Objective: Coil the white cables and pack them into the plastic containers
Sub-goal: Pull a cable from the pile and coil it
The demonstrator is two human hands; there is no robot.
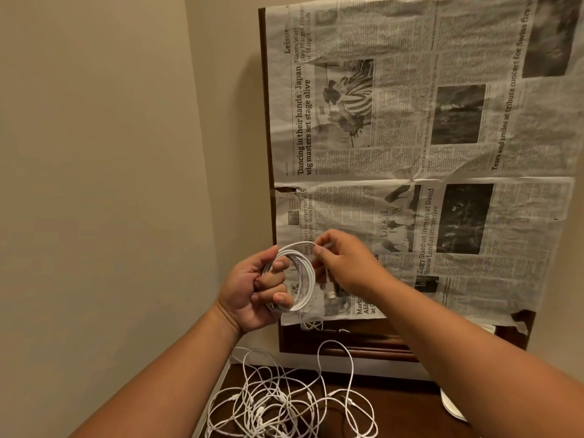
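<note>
A white cable wound into a round coil (306, 276) is held up in front of the newspaper. My left hand (256, 289) grips the coil's left side, fingers curled through the loops. My right hand (343, 263) pinches the cable's top strand between thumb and forefinger at the coil's upper right. Below, a tangled heap of loose white cables (284, 403) lies on the dark wooden tabletop (404, 406). A pale plastic container edge (452, 406) shows at the right, mostly hidden behind my right forearm.
A dark wooden frame (347, 343) covered with taped newspaper sheets (410, 153) stands against the back wall. A beige wall (110, 184) closes off the left side, right beside the table's left edge.
</note>
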